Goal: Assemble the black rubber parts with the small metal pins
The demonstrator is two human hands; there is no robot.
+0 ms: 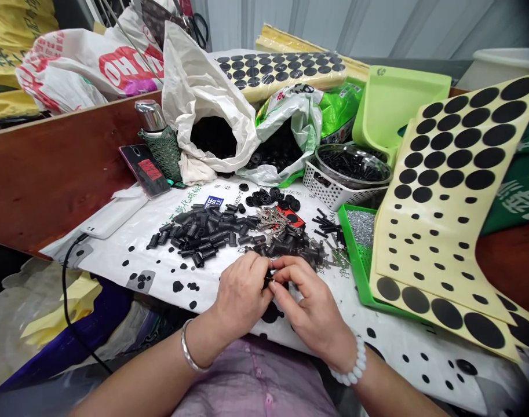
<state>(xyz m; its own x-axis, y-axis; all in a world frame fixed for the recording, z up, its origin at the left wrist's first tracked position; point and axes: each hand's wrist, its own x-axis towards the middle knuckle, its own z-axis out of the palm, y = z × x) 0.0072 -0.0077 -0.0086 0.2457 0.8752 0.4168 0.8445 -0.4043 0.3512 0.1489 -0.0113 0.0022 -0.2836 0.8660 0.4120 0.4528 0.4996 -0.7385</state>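
Observation:
Fingertips meet at the front of the table, where my left hand (243,289) is closed around a small black part (268,277), mostly hidden by the fingers. Thumb and forefinger of my right hand (311,298) pinch at the same spot, on a tiny shiny bit whose kind I cannot make out. Just beyond the hands lies a heap of short black plastic tubes (203,229). Beside it are thin metal pieces (275,223), black round discs (270,197) and slim black pins (326,225).
Sheets of black round stickers (453,226) lean over a green tray (355,260) at right. Behind stand a white sack (203,87), a plastic bag of black parts (305,119), a bowl in a white basket (325,186) and a green dustpan (398,104). A phone (145,169) lies left.

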